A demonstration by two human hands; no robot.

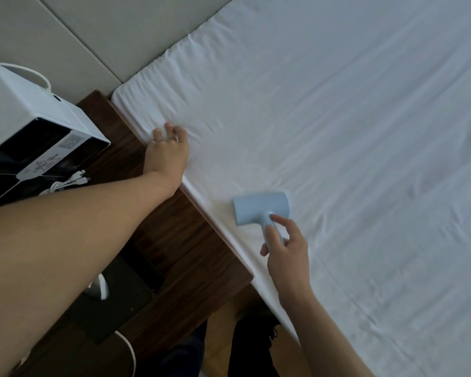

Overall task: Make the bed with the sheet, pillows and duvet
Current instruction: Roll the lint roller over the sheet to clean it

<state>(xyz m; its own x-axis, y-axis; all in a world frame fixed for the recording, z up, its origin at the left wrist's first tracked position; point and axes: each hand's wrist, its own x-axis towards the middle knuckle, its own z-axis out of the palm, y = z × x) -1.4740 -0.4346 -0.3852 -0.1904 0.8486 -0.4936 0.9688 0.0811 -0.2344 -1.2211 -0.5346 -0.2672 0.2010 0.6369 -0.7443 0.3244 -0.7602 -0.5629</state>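
Note:
A white sheet (pixel 337 131) covers the mattress, with fine creases running toward the head corner. My left hand (pixel 166 153) rests on the sheet near that corner at the mattress edge, fingers spread and slightly bent against the fabric. My right hand (pixel 283 248) grips the handle of a light blue handheld brush-like tool (pixel 259 208), whose wide head lies flat on the sheet close to the bed's side edge. No pillows or duvet are in view.
A dark wooden bedside table (pixel 180 240) stands against the bed's side. On it sit a white box-shaped appliance (pixel 33 123), white cables (pixel 68 183) and a dark object (pixel 114 303). A padded grey headboard (pixel 93 36) runs behind the mattress.

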